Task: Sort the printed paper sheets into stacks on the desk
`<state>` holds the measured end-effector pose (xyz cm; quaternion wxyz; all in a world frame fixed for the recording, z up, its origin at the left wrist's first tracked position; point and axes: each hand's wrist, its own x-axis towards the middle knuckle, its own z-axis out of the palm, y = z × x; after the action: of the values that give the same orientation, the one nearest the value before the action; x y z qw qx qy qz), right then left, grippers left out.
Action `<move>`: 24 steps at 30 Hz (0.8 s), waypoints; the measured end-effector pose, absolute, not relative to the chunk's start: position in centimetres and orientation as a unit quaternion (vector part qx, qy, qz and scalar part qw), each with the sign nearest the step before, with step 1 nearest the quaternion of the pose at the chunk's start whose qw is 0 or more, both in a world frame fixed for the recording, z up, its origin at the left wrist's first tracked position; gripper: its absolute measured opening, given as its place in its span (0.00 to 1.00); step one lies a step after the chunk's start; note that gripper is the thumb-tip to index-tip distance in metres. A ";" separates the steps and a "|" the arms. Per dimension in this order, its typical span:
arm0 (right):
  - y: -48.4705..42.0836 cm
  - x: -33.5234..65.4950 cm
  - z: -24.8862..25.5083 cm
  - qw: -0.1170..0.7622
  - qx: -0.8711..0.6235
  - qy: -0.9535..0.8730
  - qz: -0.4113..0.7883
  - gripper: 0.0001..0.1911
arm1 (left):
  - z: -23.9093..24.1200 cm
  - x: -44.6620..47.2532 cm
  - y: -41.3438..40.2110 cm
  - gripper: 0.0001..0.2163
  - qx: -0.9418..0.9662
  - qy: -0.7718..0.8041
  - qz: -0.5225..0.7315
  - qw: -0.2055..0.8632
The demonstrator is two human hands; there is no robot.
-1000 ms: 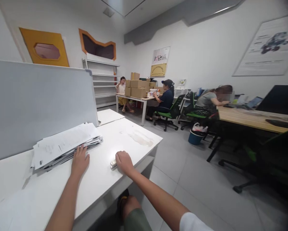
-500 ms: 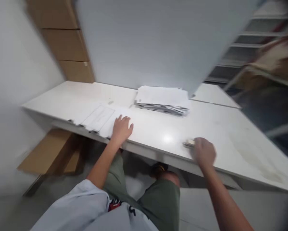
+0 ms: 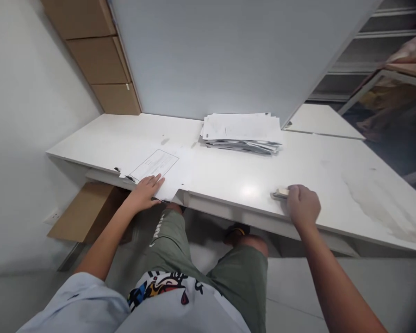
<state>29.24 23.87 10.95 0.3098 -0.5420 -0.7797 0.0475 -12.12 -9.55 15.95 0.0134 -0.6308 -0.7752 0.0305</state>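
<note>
A white sheet of paper [image 3: 171,178] with a printed rectangle lies at a slant on the white table [image 3: 228,173], its near edge reaching the front edge. My left hand [image 3: 146,192] rests on the sheet's near side, fingers stretched out and gripping nothing. Dark marks show at the paper's left corner. Farther right, my right hand [image 3: 304,206] is closed around what looks like a small stapler [image 3: 281,193]. Its cream and metallic end pokes out to the left, just over or on the tabletop; the rest is hidden in the fist.
A thick, uneven stack of papers [image 3: 242,127] sits at the back against a grey panel [image 3: 228,55]. Cardboard boxes [image 3: 105,60] are piled at the back left. An open cardboard box [image 3: 83,212] is below the table's left side. Shelving [image 3: 353,51] stands at right.
My left hand has slid left and nearer to me across the paper. The sheet has turned a little. My right hand keeps hold of the stapler in about the same spot. The view has shifted slightly.
</note>
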 end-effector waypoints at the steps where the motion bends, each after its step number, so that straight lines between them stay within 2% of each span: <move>1: 23.9 29.2 10.9 0.312 -0.541 -0.779 0.046 0.19 | 16.0 -12.3 -9.5 0.38 -0.633 -0.773 0.031 0.013; 6: 23.9 28.9 11.1 0.328 -0.533 -0.779 0.037 0.17 | 17.2 -12.7 -8.5 0.29 -0.612 -0.790 -0.043 0.011; 11: 23.8 28.6 11.7 0.330 -0.538 -0.774 0.044 0.16 | 18.8 -8.6 -3.7 0.31 -0.619 -0.771 -0.138 0.061; 18: 23.8 28.2 12.4 0.363 -0.550 -0.748 0.075 0.15 | 17.1 2.9 5.8 0.32 -0.752 -0.652 -0.081 0.049; 24: 24.0 28.1 12.8 0.375 -0.559 -0.733 0.099 0.17 | 14.8 9.5 9.3 0.29 -0.797 -0.601 -0.050 0.033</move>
<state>28.10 24.02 12.84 0.3750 -0.5590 -0.7328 0.0991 9.46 9.33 14.75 0.0331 -0.7968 -0.6013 -0.0497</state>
